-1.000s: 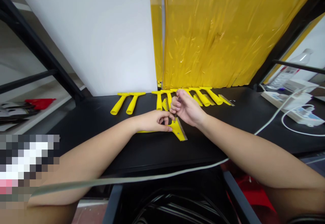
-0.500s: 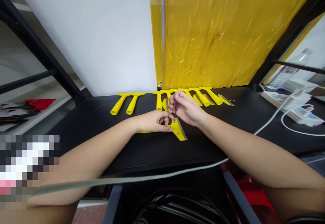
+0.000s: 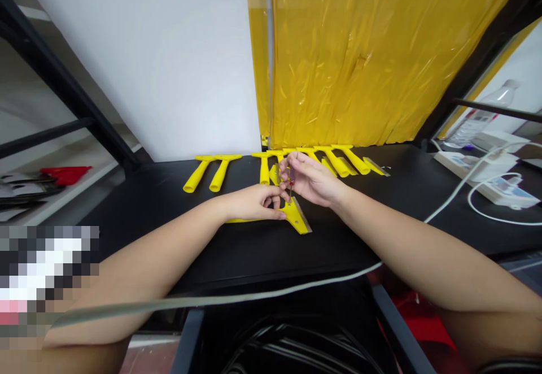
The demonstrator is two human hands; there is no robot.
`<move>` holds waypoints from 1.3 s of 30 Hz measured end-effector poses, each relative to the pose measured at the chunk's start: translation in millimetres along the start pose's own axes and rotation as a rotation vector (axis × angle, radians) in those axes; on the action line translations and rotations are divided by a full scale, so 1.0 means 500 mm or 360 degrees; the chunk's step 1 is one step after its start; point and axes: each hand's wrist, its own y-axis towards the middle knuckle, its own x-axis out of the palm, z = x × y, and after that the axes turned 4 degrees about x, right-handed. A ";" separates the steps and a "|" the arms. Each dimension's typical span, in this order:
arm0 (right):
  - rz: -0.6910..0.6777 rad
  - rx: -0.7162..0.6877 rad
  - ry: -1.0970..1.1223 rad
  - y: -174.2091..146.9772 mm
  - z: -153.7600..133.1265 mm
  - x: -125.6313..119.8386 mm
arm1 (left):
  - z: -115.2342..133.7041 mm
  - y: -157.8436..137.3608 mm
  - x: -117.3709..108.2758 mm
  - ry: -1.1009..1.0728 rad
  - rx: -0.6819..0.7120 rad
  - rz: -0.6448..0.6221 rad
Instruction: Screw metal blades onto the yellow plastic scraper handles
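A yellow scraper (image 3: 297,217) with a metal blade along its right edge lies on the black tabletop (image 3: 254,255). My left hand (image 3: 256,201) is closed on it near the head and covers part of its handle. In my right hand (image 3: 311,179) is a small screwdriver (image 3: 291,181) with a dark red handle, held upright between the fingers. Its shaft points down to the scraper's head, at the upper of two screw spots. Behind my hands several yellow scraper parts stand in a row, and two yellow handles (image 3: 219,175) lie to the left.
A yellow film curtain (image 3: 339,69) and a white panel (image 3: 169,69) close off the back. White power strips (image 3: 486,179) with cables and a plastic bottle (image 3: 483,114) are at the right. A pale cable (image 3: 275,292) crosses in front of the table's near edge.
The screwdriver handle has turned slightly in my right fingers and stays over the same spot. My left hand and the scraper hold their place; the view has shifted a little.
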 end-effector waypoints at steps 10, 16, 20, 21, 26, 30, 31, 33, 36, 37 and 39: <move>0.0077 -0.0020 0.0114 0.003 0.011 0.002 | -0.008 0.003 0.000 -0.0005 0.0017 -0.0017; 0.0085 0.0068 -0.0075 0.006 0.003 -0.008 | -0.003 0.002 0.002 -0.0019 0.0020 -0.0015; -0.0048 0.0144 -0.0019 0.000 0.004 -0.005 | 0.002 0.003 0.001 0.0004 0.0052 -0.0055; -0.0054 0.0142 0.0000 -0.002 0.005 -0.002 | 0.002 0.003 0.001 0.0009 0.0053 -0.0060; 0.0019 0.0059 -0.0023 -0.005 0.003 0.009 | 0.000 0.003 0.002 -0.0014 0.0036 -0.0047; 0.0062 0.0101 -0.0051 0.002 -0.001 0.002 | -0.001 0.003 0.003 -0.0027 -0.0001 -0.0039; 0.0055 0.0133 -0.0032 0.003 -0.001 0.000 | 0.000 0.003 0.003 -0.0020 -0.0002 -0.0046; 0.0039 0.0162 0.0021 0.002 0.000 -0.001 | 0.002 0.002 0.002 -0.0008 0.0006 -0.0061; 0.0031 0.0121 0.0047 -0.002 0.003 0.005 | 0.005 0.001 0.001 -0.0004 0.0011 -0.0068; 0.0028 0.0104 0.0036 -0.003 0.003 0.007 | 0.005 0.001 0.001 -0.0004 0.0011 -0.0064; 0.0035 0.0073 -0.0003 -0.004 0.003 0.010 | 0.004 0.001 0.001 -0.0008 0.0005 -0.0051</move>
